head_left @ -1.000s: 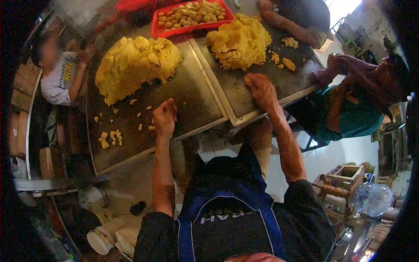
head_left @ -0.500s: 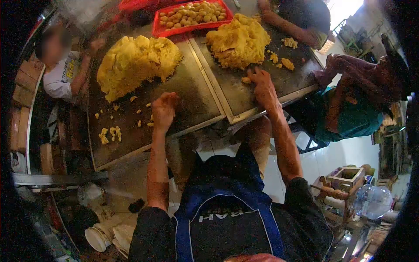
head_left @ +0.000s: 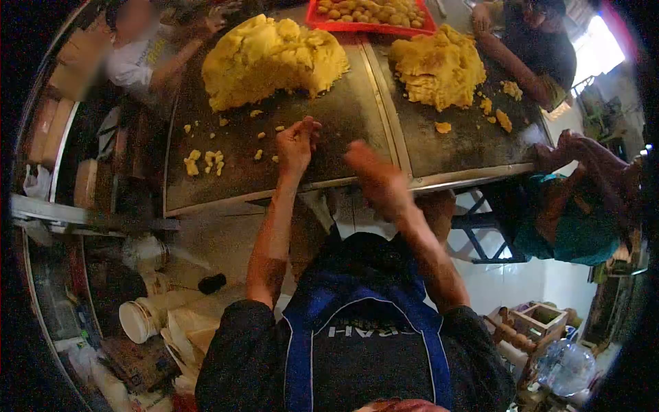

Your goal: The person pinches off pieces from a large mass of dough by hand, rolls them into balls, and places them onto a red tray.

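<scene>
My left hand (head_left: 297,145) is over the near edge of the left metal tabletop, fingers curled inward; whatever they may hold is hidden. Beside it, small yellow dough bits (head_left: 259,154) lie on the metal. My right hand (head_left: 377,177), smeared by motion, is above the front edge near the seam, apart from my left hand; its fingers cannot be made out. A big yellow dough mound (head_left: 274,62) rests beyond my left hand. A second dough mound (head_left: 439,69) sits on the right tabletop, with a loose dough piece (head_left: 443,128) in front of it.
A red tray (head_left: 371,27) of small round dough balls stands at the back. One person (head_left: 137,58) is at the far left, another person's forearm (head_left: 511,62) rests at the back right. A raised metal seam (head_left: 384,103) divides the tabletops. A white bucket (head_left: 137,321) lies at lower left.
My right hand has left the right dough mound and swung left and nearer my body. My left hand stays raised with curled fingers. The view has shifted, so the table appears farther right.
</scene>
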